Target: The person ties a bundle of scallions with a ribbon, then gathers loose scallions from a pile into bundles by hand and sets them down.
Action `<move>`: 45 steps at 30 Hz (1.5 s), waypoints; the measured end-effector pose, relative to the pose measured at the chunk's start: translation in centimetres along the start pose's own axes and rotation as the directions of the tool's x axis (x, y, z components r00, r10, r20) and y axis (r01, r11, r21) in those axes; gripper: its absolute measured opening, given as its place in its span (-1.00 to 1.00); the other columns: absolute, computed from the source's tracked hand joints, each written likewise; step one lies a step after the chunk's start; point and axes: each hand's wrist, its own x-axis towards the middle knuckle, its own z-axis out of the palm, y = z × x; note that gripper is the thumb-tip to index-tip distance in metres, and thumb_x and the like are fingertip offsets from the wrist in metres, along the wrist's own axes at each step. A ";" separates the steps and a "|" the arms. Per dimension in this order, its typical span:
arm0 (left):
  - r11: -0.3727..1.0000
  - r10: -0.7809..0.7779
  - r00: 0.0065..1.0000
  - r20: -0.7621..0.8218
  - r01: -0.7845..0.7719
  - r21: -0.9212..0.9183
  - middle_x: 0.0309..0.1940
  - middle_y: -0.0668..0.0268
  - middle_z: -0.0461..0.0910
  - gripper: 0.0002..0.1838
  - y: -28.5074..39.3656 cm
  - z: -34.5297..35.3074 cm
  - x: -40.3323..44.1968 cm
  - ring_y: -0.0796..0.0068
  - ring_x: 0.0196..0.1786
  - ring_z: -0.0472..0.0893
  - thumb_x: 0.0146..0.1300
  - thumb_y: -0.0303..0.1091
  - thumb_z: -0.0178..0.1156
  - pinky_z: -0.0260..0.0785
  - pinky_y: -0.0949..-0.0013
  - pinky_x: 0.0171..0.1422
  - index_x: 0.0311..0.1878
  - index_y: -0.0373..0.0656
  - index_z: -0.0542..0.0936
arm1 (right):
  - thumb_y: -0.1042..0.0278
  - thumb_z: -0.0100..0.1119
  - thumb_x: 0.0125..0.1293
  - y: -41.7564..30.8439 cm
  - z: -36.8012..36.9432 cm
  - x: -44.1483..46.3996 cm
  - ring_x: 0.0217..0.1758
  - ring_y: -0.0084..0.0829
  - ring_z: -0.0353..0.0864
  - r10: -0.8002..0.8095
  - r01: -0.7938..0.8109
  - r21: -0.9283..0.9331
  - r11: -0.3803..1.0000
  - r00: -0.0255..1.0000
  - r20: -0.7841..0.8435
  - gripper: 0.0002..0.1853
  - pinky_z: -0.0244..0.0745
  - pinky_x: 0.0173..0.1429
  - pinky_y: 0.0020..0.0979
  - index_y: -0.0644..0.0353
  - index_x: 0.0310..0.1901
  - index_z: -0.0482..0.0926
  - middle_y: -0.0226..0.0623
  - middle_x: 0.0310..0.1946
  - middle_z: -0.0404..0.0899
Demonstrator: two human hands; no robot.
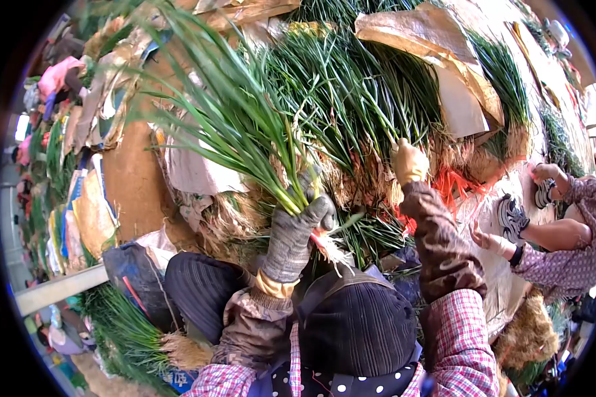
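Observation:
Gloved in grey, my left hand [298, 228] is closed round the lower stems of a bunch of long green leafy stalks [242, 135]. The leaves fan out to the upper left, and pale roots [331, 251] hang below the fist. My right hand [409, 163], in a yellowish glove, has its fingers pinched on a thin pale stalk at the edge of a large pile of the same greens [338, 86]. The roots of the pile lie around and below that hand.
Brown paper sheets [430, 40] lie over the pile. Red netting [457, 192] is right of my right hand. At the right sits another person [563, 238], hands apart from mine. A metal bar [59, 290] crosses the lower left, near a dark bag [136, 281].

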 end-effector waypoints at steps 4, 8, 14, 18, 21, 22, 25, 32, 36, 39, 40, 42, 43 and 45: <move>0.964 -0.258 0.962 -0.094 0.249 -0.099 -0.46 0.39 0.56 -0.54 -4.6 -3.0 0.8 0.61 -0.53 0.53 0.13 -0.35 0.35 0.46 0.48 -0.51 0.08 -0.26 0.48 | 0.15 0.18 0.25 0.0 -1.5 -1.5 -0.57 -0.22 0.59 -0.135 0.141 0.158 0.977 0.990 -0.050 -0.74 0.50 -0.45 -0.20 0.17 -0.42 0.51 -0.16 -0.61 0.58; 0.937 -0.337 0.937 -0.098 0.323 -0.132 -0.41 0.34 0.63 -0.67 -10.0 -3.9 1.7 0.57 -0.57 0.51 0.19 -0.35 0.30 0.43 0.51 -0.51 -0.01 -0.27 0.55 | 0.15 0.19 0.28 0.2 -1.1 -10.5 -0.61 -0.42 0.58 -0.349 0.366 0.467 0.805 0.929 -0.126 -0.71 0.51 -0.50 -0.34 0.23 -0.41 0.53 -0.24 -0.60 0.62; 0.836 -0.496 0.863 -0.097 0.505 0.215 -0.40 0.37 0.63 -0.78 -12.6 -4.0 1.9 0.54 -0.50 0.56 0.15 -0.35 0.34 0.38 0.53 -0.54 -0.15 -0.19 0.62 | 0.05 0.11 0.37 0.3 -2.2 -19.9 -0.45 -0.61 0.46 -0.608 0.022 0.849 0.527 0.708 0.360 -0.62 0.39 -0.34 -0.50 0.30 -0.23 0.56 -0.35 -0.48 0.57; 0.822 -0.537 0.831 -0.142 0.554 0.129 -0.66 0.25 0.57 -0.85 -12.4 -3.4 1.9 0.50 -0.79 0.43 0.16 -0.37 0.31 0.21 0.42 -0.76 -0.43 -0.23 0.59 | -0.23 -0.06 0.37 0.1 0.3 -16.7 -0.54 -0.61 0.34 -0.644 -0.565 0.818 0.110 0.586 0.492 -0.49 0.24 -0.43 -0.51 0.13 -0.22 0.56 -0.50 -0.54 0.45; 0.854 -0.487 0.850 -0.199 0.511 0.094 -0.71 0.29 0.52 -0.86 -12.7 -2.4 1.8 0.50 -0.80 0.41 0.18 -0.42 0.28 0.20 0.41 -0.77 -0.45 -0.24 0.57 | 0.15 0.10 0.38 -2.2 1.7 -15.1 -0.54 -0.57 0.46 -0.475 -0.708 0.555 -0.436 0.705 0.526 -0.73 0.37 -0.49 -0.51 0.21 -0.18 0.56 -0.34 -0.40 0.62; 0.861 -0.470 0.857 -0.211 0.497 0.104 -0.72 0.29 0.51 -0.86 -13.0 -2.3 1.6 0.50 -0.80 0.41 0.18 -0.42 0.28 0.21 0.41 -0.76 -0.45 -0.24 0.57 | 0.21 0.08 0.39 -2.5 2.4 -14.8 -0.52 -0.55 0.50 -0.422 -0.697 0.590 -0.407 0.716 0.556 -0.76 0.40 -0.49 -0.51 0.22 -0.18 0.57 -0.33 -0.40 0.63; 0.834 -0.477 0.830 -0.288 0.531 0.149 -0.74 0.32 0.47 -0.92 -12.6 -1.5 1.6 0.52 -0.80 0.39 0.19 -0.45 0.25 0.19 0.44 -0.75 -0.38 -0.23 0.56 | 0.43 0.07 0.36 -4.4 2.8 -14.4 -0.51 -0.52 0.58 -0.215 -0.693 0.605 -0.392 0.708 0.672 -0.86 0.47 -0.52 -0.53 0.29 -0.24 0.60 -0.29 -0.43 0.65; 0.917 -0.246 0.895 -0.371 0.339 0.210 -0.64 0.35 0.53 -0.86 -14.5 -1.9 1.5 0.62 -0.74 0.42 0.14 -0.44 0.31 0.24 0.51 -0.70 -0.25 -0.26 0.60 | 0.28 0.15 0.35 -3.4 2.2 -16.5 -0.57 -0.65 0.40 -0.177 -0.628 0.722 -0.291 0.777 0.604 -0.82 0.42 -0.48 -0.58 0.22 -0.19 0.54 -0.49 -0.51 0.48; 0.707 -0.356 0.786 -0.506 0.580 0.404 -0.68 0.30 0.51 -0.80 -11.7 -0.4 1.9 0.50 -0.78 0.43 0.06 -0.42 0.38 0.26 0.43 -0.73 -0.43 -0.28 0.53 | 0.21 0.25 0.29 -3.6 2.6 -17.2 -0.39 -0.69 0.45 -0.200 -0.300 0.949 -0.099 0.940 0.276 -0.73 0.38 -0.32 -0.58 0.28 -0.18 0.61 -0.46 -0.34 0.60; 0.888 -0.300 0.868 -0.395 0.405 0.216 -0.68 0.32 0.52 -0.83 -13.1 -1.2 1.8 0.53 -0.74 0.45 0.08 -0.42 0.37 0.28 0.47 -0.69 -0.41 -0.28 0.57 | 0.23 0.25 0.29 -3.5 2.8 -16.9 -0.40 -0.65 0.49 -0.096 -0.436 0.894 -0.098 0.899 0.428 -0.75 0.42 -0.34 -0.57 0.29 -0.22 0.62 -0.44 -0.41 0.60; 0.954 -0.260 0.918 -0.300 0.292 0.067 -0.66 0.35 0.54 -0.86 -13.3 -1.3 1.6 0.58 -0.70 0.46 0.09 -0.43 0.36 0.28 0.50 -0.64 -0.38 -0.26 0.60 | 0.24 0.22 0.30 -3.3 2.1 -16.8 -0.48 -0.60 0.51 -0.129 -0.526 0.763 -0.375 0.845 0.519 -0.75 0.47 -0.42 -0.55 0.29 -0.24 0.61 -0.42 -0.50 0.57; 0.881 -0.423 0.867 -0.263 0.461 0.102 -0.63 0.36 0.55 -0.89 -12.8 -1.2 1.4 0.62 -0.68 0.46 0.11 -0.43 0.35 0.26 0.52 -0.63 -0.36 -0.25 0.62 | 0.24 0.19 0.32 -2.1 3.7 -16.8 -0.56 -0.57 0.51 -0.150 -0.566 0.770 -0.294 0.823 0.548 -0.77 0.50 -0.47 -0.55 0.27 -0.27 0.60 -0.39 -0.53 0.54; 0.903 -0.398 0.894 -0.205 0.422 0.086 -0.62 0.36 0.56 -0.89 -12.2 -1.3 1.2 0.62 -0.68 0.46 0.12 -0.42 0.34 0.26 0.53 -0.62 -0.36 -0.24 0.61 | 0.21 0.22 0.26 -1.3 4.0 -16.4 -0.51 -0.48 0.54 -0.264 -0.510 0.859 0.033 0.825 0.500 -0.76 0.51 -0.41 -0.48 0.25 -0.30 0.60 -0.32 -0.52 0.55; 0.936 -0.343 0.930 -0.130 0.350 0.029 -0.63 0.37 0.55 -0.87 -11.5 -1.0 1.1 0.63 -0.67 0.46 0.17 -0.38 0.30 0.28 0.56 -0.61 -0.39 -0.23 0.60 | 0.15 0.28 0.15 0.6 4.7 -15.7 -0.41 -0.29 0.59 -0.476 -0.143 0.788 0.598 0.728 0.494 -0.74 0.55 -0.30 -0.36 0.21 -0.35 0.59 -0.17 -0.50 0.58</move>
